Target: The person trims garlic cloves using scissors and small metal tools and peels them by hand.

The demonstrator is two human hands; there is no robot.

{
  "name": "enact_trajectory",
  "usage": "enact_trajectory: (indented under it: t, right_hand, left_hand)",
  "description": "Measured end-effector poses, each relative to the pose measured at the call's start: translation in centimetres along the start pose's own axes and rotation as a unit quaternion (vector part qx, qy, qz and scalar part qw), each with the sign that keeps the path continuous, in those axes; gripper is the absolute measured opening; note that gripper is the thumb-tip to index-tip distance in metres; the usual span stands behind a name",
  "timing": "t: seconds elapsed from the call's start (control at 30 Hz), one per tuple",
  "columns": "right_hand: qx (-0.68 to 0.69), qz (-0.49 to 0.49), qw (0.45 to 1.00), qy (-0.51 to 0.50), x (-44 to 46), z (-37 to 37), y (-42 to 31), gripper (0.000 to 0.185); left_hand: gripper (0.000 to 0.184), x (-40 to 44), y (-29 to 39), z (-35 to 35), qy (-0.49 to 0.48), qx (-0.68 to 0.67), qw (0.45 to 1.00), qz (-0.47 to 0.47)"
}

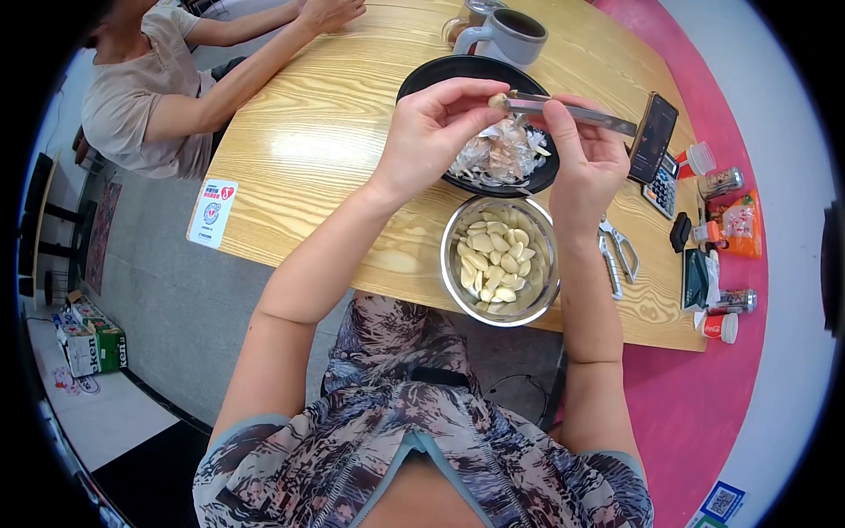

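Left hand [443,116] pinching clove [498,102]; right hand [588,150] gripping slim metal tool [591,117]

Left hand: closed in a pinch, thumb and forefinger on a small pale clove. Clove sits right at the fingertips, on the side facing the right hand. Remaining fingers loosely curled.

Right hand: closed around the slim metal tool, thumb laid along its near side. Tool runs roughly crosswise; one end meets the clove or lies just beside it. Contact between tool and clove cannot be confirmed. Other end projects past the right hand toward a propped phone [655,136].

Position: clove is held above the black bowl [421,81], which contains papery skins [502,160]. Steel bowl [448,275] stands nearer the body, just beside the black one, with many peeled cloves [495,253] inside; both hands are apart from it.

Surroundings: grey mug [518,37] beyond the black bowl; scissors [624,253] to the right of the steel bowl. Another person [163,106] sits at the left, forearms on the wooden table [299,145].
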State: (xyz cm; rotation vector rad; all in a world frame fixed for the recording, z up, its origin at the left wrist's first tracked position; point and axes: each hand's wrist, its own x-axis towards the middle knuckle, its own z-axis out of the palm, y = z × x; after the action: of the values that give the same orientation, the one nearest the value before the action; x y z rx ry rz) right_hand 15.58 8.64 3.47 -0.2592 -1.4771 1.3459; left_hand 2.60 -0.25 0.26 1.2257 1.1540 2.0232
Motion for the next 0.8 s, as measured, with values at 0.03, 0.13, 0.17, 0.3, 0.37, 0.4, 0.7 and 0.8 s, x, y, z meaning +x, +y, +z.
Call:
enact_trajectory:
  t: [0.03,0.13,0.17,0.3,0.37,0.4,0.7,0.8]
  right_hand:
    - [0.000,0.000,1.000,0.000,0.0,0.0,0.1,0.014]
    - [-0.002,-0.002,1.000,-0.001,-0.1,-0.1,0.2,0.012]
    - [0.002,0.004,1.000,0.005,-0.1,-0.1,0.2,0.012]
    - [-0.024,0.009,0.999,0.031,0.2,-0.7,0.2,0.011]
    - [-0.025,0.007,0.999,0.035,0.4,-1.0,0.3,0.011]
    - [-0.027,0.006,0.999,0.040,0.4,-1.1,0.4,0.011]
    - [-0.095,-0.011,0.995,0.030,1.9,-3.1,1.6,0.012]
    - [-0.261,0.032,0.960,-0.096,2.0,-3.9,2.4,0.013]
  left_hand:
    - [0.027,0.0,0.0,0.0,0.000,0.000,1.000,0.000]
    - [0.026,-0.2,-0.2,-0.1,0.000,0.030,1.000,0.007]
    - [0.025,-0.2,-0.2,0.0,0.003,0.028,1.000,0.011]
    - [0.025,-0.1,-0.2,0.1,0.002,-0.005,1.000,0.010]
    - [0.026,0.2,-0.1,-0.1,0.004,-0.023,1.000,-0.005]
    - [0.026,0.3,-0.1,-0.3,0.007,-0.042,0.999,-0.021]
    - [0.028,0.9,-0.4,-1.2,0.020,-0.106,0.994,-0.030]
    - [0.030,0.9,-0.2,-1.4,0.001,-0.130,0.988,-0.082]
